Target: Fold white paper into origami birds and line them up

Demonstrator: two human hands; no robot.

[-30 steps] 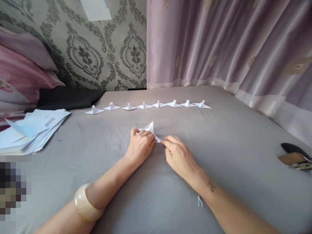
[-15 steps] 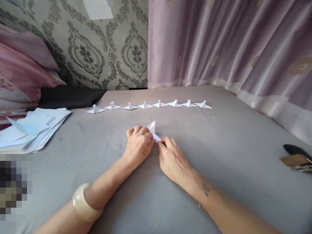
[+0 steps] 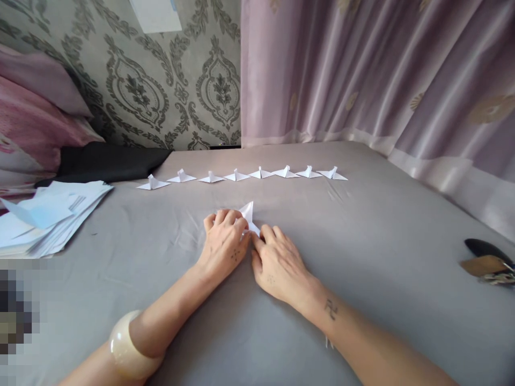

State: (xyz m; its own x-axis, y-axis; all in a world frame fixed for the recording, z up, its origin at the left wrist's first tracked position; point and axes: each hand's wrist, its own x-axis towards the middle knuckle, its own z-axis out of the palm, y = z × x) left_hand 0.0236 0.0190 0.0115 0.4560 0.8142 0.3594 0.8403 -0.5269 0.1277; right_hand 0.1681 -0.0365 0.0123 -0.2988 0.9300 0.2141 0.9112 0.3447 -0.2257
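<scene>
A small white folded paper [image 3: 249,214] lies under my fingers at the middle of the grey-covered surface [image 3: 362,225], one pointed flap rising between the hands. My left hand [image 3: 225,236] has its fingers curled over the paper's left side and hides much of it. At the lower right corner of the paper, the fingers of my right hand [image 3: 277,262] are bent and pressed to the edge. Beyond the hands stands a row of several folded white paper birds [image 3: 260,172], wings spread flat.
A stack of paper sheets [image 3: 52,220] lies on the left, with a black cloth [image 3: 108,163] behind it. At the right edge sit a dark object with a brown tag [image 3: 485,265] and keys. A patterned wall [image 3: 181,86] and purple curtain [image 3: 322,69] stand at the back.
The view has shifted slightly, so everything sits a little further left. My right hand has moved in closer to the left hand along the paper's lower edge.
</scene>
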